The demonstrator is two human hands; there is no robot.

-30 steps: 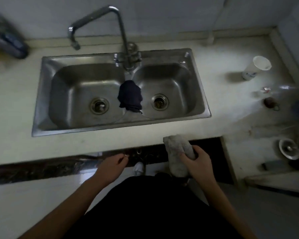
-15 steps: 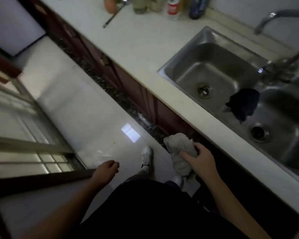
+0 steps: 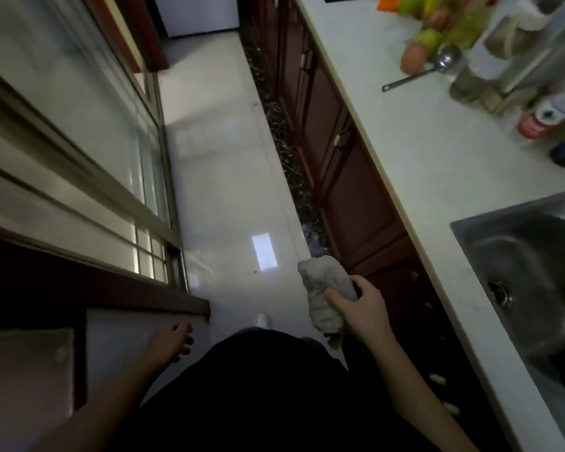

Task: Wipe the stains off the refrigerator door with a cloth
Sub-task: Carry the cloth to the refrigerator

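Carrying a bunched grey cloth (image 3: 327, 298) along a narrow kitchen aisle.

Passing a sliding glass door (image 3: 79, 151) at far left; hanging loosely at hip level near a white panel, left hand (image 3: 172, 342) with grip released, fingers curled and holding nothing; stepping over the glossy tiled floor (image 3: 222, 177); clenching the cloth in the right hand (image 3: 361, 309), grip grasping its middle, both ends spilling out, just beside the dark wooden cabinets (image 3: 336, 151); skirting the pale bench (image 3: 415, 132) carrying a ladle (image 3: 421, 71), blurred bottles and the steel sink (image 3: 532, 272) at far right.
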